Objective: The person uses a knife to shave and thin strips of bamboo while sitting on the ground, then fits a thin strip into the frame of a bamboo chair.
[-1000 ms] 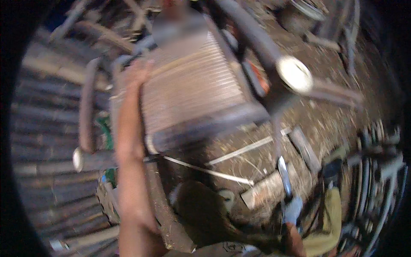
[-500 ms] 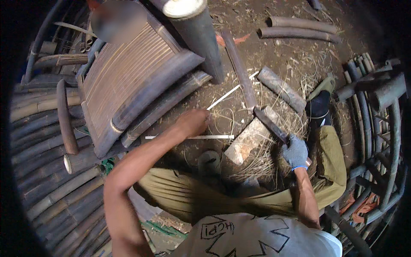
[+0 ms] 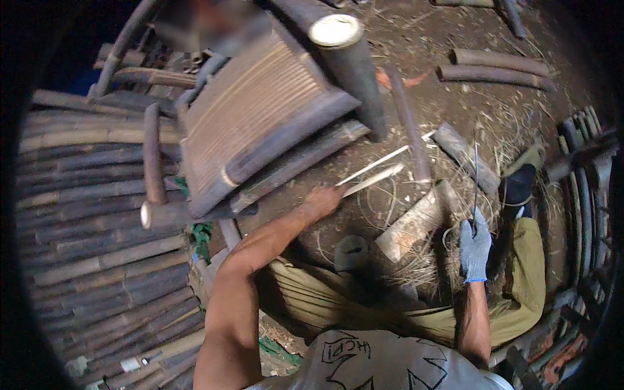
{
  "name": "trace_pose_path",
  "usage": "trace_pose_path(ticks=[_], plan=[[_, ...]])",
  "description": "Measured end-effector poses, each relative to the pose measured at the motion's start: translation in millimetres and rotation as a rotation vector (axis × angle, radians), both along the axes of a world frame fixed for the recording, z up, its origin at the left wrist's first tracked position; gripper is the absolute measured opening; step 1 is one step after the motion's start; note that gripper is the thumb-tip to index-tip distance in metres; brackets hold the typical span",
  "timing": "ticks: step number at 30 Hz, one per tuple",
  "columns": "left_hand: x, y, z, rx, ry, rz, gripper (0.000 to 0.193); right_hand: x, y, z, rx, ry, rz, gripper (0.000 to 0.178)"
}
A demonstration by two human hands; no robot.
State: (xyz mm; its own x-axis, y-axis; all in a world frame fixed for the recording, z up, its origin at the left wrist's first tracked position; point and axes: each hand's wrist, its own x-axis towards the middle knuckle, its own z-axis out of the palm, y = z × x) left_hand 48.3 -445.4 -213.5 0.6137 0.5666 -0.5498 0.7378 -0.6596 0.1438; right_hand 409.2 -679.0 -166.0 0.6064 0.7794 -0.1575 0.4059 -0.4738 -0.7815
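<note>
My left hand [image 3: 325, 200], bare, is closed at the near ends of two pale split bamboo strips [image 3: 377, 177], which point away to the right over the dirt floor. My right hand [image 3: 475, 250], in a grey knitted glove with a blue cuff, is wrapped round the handle of a long knife. Its narrow blade [image 3: 476, 172] points away from me, seen nearly edge-on. Between my hands lies a worn wooden block [image 3: 416, 221], with a heap of thin shavings [image 3: 422, 266] beside it. A dark bamboo pole [image 3: 409, 127] ends at the block's far side.
A slatted bamboo panel [image 3: 253, 110] stands at the far left beside a thick upright bamboo post [image 3: 354, 78]. Rows of bamboo poles [image 3: 97, 227] fill the left side. A short log [image 3: 467, 156] and two cut poles [image 3: 497, 68] lie beyond the block. Bamboo frames [image 3: 578, 175] stand at right.
The knife has swung off the block and now points away from me. The strip that lay on the ground near my left hand is gone from there; two strips now extend from that hand.
</note>
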Motion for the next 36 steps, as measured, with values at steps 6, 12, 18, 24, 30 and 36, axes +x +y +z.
trace_pose_path(ticks=[6,12,18,24,30,36], plan=[[106.9,33.5,108.6,0.04,-0.868,0.287,0.028,-8.5,5.1,22.0,0.073,-0.076,-0.006,0.041],[124.6,-57.2,158.1,-0.927,-0.405,0.771,0.031,23.9,-21.0,-6.8,-0.025,-0.098,0.0,0.045],[123.7,-113.6,105.3,-1.056,-0.305,0.946,0.025,-17.8,-26.0,-11.0,-0.391,-0.001,0.315,0.054],[137.0,-107.9,86.9,-1.063,-0.251,0.956,0.024,-40.0,-28.3,-36.4,-0.377,-0.041,0.494,0.049],[135.5,-97.8,80.3,-1.105,-0.28,1.043,0.017,-34.2,-13.3,-54.2,-0.433,-0.029,0.483,0.044],[135.0,-89.2,83.7,-1.102,-0.279,1.02,0.017,-46.4,-13.9,-27.4,-0.265,0.043,0.673,0.049]])
